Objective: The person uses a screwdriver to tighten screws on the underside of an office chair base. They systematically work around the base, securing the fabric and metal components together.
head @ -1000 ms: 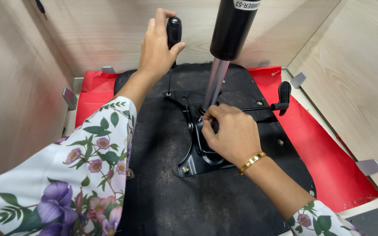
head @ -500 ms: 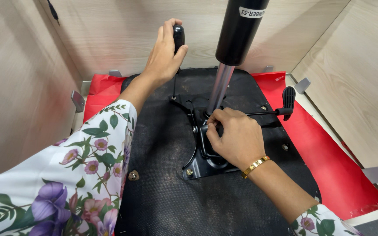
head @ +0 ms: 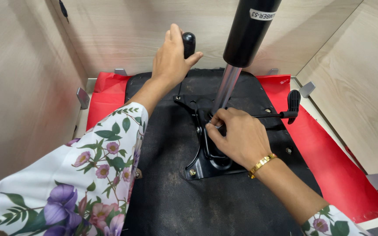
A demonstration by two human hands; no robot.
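An upside-down chair seat (head: 171, 205) with a black fabric underside lies on red sheeting. A black metal tilt mechanism plate (head: 197, 168) is bolted to it, and a gas lift cylinder (head: 246, 39) with a shiny steel rod rises from it. My left hand (head: 171, 59) is closed round the black knob of an upright tool (head: 188, 43) whose thin shaft runs down to the plate's far corner. My right hand (head: 237, 135) rests on the mechanism at the foot of the rod, fingers pinched on a small part I cannot make out.
A black-handled lever (head: 292, 102) sticks out right from the mechanism. Wooden panels (head: 18, 96) wall in the seat on the left, back and right, with grey metal brackets (head: 82, 97) at their base. Red sheeting (head: 342, 170) shows around the seat.
The view has shifted slightly, so everything sits a little lower and to the right. Both hands keep their grips; my right hand's fingers have moved slightly at the rod's foot.
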